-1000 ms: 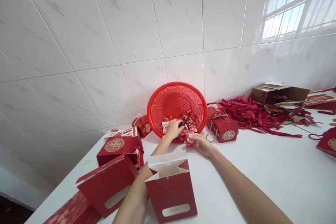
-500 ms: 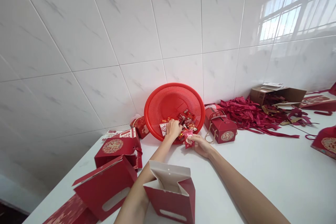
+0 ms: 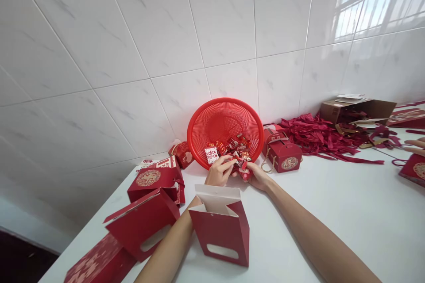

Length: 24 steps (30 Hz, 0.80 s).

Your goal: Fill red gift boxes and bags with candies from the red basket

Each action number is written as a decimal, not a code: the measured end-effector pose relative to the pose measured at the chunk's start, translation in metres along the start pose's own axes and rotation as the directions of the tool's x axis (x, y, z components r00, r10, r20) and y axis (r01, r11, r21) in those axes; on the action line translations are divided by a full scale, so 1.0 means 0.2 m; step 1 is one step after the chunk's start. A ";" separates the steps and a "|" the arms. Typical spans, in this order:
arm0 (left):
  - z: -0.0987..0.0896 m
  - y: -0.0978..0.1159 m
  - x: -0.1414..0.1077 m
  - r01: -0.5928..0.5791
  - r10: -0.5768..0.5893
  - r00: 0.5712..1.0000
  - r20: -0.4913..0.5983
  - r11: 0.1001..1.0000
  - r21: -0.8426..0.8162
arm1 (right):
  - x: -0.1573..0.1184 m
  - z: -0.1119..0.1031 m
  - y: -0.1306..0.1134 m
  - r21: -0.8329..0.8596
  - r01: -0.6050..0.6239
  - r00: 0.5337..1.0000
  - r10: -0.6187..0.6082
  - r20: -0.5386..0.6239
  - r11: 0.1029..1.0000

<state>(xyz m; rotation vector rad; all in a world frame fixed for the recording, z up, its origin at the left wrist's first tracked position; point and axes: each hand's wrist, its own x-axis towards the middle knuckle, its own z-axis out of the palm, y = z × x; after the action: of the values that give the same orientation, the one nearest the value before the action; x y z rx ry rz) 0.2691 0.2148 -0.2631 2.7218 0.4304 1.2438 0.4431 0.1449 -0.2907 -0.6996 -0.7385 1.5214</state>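
A red plastic basket (image 3: 226, 108) leans tilted against the wall, with wrapped candies (image 3: 244, 154) and a white patterned packet (image 3: 211, 154) in its lower part. At its front rim my right hand (image 3: 259, 177) is closed around several red and pink wrapped candies (image 3: 245, 173). My left hand (image 3: 219, 171) meets it there, fingers pinched on a small red-wrapped candy that is partly hidden. Nearer to me, beside my left forearm, an open-topped red gift box (image 3: 219, 230) stands upright with its white inside showing.
Red gift boxes (image 3: 146, 225) lie along the left table edge. Closed red boxes (image 3: 285, 154) with a rope handle stand right of the basket. Beyond are a heap of dark red ribbons (image 3: 312, 139) and an open cardboard box (image 3: 355, 110). Another person's hand (image 3: 417, 145) shows at the right edge.
My left hand has come out of the basket towards me and now meets my right hand at the rim. Another person's hand has appeared at the right edge. The view has shifted slightly.
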 end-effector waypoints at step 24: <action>-0.08 -0.09 0.12 0.439 -0.439 0.897 -0.053 0.868 0.231 | -0.06 0.03 -0.03 -0.128 0.015 0.984 0.008 0.178 0.992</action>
<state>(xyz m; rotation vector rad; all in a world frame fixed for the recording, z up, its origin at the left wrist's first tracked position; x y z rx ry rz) 0.2683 0.2395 -0.2382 2.5799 1.1943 1.1195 0.4437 0.1338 -0.2825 -0.6625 -0.9798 1.5568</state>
